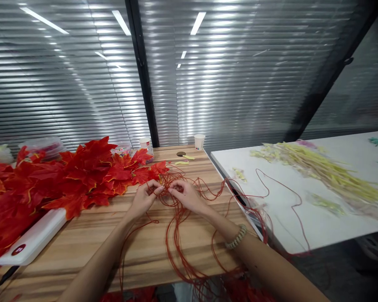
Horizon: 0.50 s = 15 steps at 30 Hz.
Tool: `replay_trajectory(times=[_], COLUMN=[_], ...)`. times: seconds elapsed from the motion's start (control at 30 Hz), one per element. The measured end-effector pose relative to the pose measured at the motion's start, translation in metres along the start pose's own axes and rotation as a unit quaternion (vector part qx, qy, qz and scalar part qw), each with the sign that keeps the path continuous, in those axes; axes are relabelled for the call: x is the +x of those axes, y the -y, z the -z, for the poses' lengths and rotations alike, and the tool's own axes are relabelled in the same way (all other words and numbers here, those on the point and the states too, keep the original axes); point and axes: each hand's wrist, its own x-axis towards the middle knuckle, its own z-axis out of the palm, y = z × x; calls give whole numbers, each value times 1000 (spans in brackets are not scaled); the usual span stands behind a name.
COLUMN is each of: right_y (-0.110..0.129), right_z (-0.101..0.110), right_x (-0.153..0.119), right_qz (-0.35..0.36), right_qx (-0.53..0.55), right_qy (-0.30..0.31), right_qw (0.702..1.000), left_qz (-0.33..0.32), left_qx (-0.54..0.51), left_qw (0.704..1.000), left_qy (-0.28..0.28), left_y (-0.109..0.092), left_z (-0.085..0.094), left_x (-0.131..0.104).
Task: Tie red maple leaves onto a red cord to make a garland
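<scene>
A tangle of thin red cord (176, 226) lies looped over the wooden table (151, 247) and hangs off its near edge. My left hand (145, 197) and my right hand (187, 196) meet at the far end of the tangle, fingertips pinching strands between them. A beaded bracelet (236, 238) sits on my right wrist. A heap of red and orange artificial maple leaves (66, 176) lies just left of my left hand.
A white device (31, 241) with a red logo and black cable lies front left. Two paper cups (199, 141) stand at the table's far edge by slatted glass walls. A white table (302, 209) on the right carries yellow-green artificial sprigs (321, 170) and a stray red cord.
</scene>
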Motion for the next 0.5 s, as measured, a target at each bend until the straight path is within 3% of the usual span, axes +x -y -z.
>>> replay_trajectory(times=[0.17,0.33,0.5], right_y=[-7,-13,-8], right_z=[-2,-1,0], right_x=[4,9,6], right_qz=[-2,-9,-8], right_qx=[59,128,110], right_qy=[5,52,59], right_qw=[998,990,992], left_qz=[-3,-8,-10], left_qx=[-4,11,7], left_qw=[1000,1000,1000], left_qy=[-14,3,0], left_y=[1,-4,-4], left_z=[3,5,4], left_x=[0,0,0])
